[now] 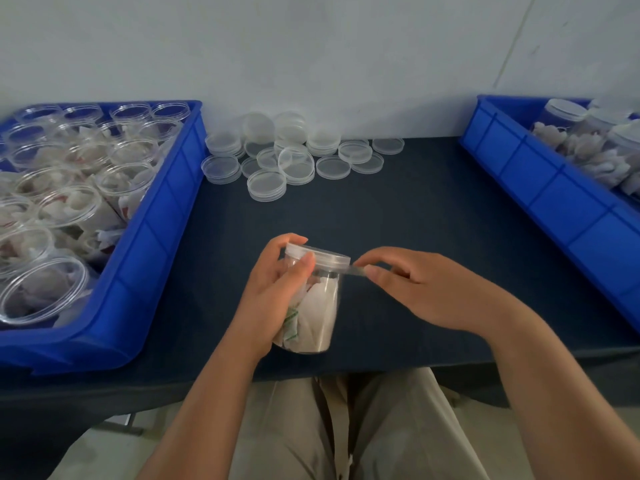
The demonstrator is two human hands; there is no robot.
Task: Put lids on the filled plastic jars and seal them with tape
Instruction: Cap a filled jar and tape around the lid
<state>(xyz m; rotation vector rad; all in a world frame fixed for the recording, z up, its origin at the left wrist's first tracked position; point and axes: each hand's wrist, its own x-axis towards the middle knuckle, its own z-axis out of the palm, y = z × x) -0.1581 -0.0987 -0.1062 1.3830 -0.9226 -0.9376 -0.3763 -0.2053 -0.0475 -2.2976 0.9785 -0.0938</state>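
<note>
Jar (317, 306): clear plastic, packed with white contents, one piece with green print. It is at the middle of the worktop's near edge, tilted, with its top leaning away from the person. Cannot tell whether its base touches the worktop.
Lid (320, 257): clear, seated on the jar's mouth.
Left hand (273, 289): clamped on the jar. The fingers are curled round the upper body and the thumb lies against the lid's rim.
Right hand (426, 292): thumb and forefinger are closed on the free end of the tape, just right of the jar.
Tape (349, 270): short clear strip, pulled taut from the seam under the lid to the right hand.
Worktop (415, 209): dark blue cloth surface against a pale wall (311, 46).
Loose lids (294, 154): clear, heaped along the far edge at its middle, some stacked and one propped on edge.
Left bin (152, 244): blue, at the left edge, overhanging the near edge.
Open jars (69, 202): filled and uncapped, crowding the left bin.
Right bin (554, 188): blue, at the right edge.
Capped jars (568, 112): lying in the right bin's far end.
</note>
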